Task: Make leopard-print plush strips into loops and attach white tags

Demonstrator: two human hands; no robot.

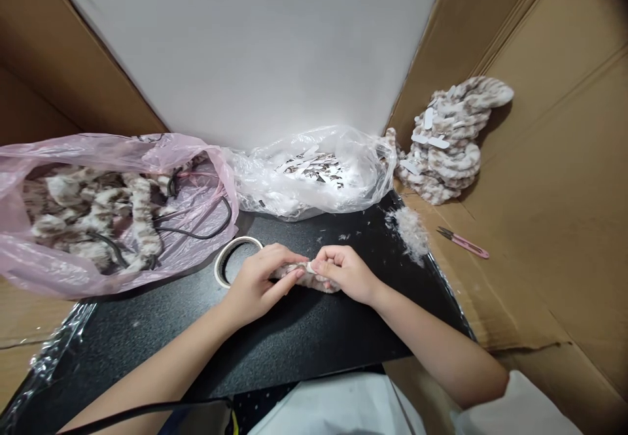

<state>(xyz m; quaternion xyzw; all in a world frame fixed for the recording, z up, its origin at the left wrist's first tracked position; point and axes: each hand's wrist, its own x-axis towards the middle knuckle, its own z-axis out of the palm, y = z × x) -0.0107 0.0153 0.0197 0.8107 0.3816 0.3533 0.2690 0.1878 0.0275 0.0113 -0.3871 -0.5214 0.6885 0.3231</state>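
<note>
A brown-and-white fuzzy strip (318,282) lies on the black table (294,337) in front of me. My left hand (262,279) has its thumb and fingers closed on the strip's left part. On the other side, my right hand (349,271) pinches the strip near its middle, where a small white piece shows between the two hands. The fingertips of both hands are close together. A roll of white tape (219,263) lies just left of my left hand, partly hidden by it.
A pink bag (196,144) of fuzzy pieces and dark cords lies left. Behind the hands is a clear bag (265,180) with printed labels. Right are a pile of fuzzy loops (441,154) with white tags, loose fluff (412,232) and pink snips (464,243). Cardboard walls flank the table.
</note>
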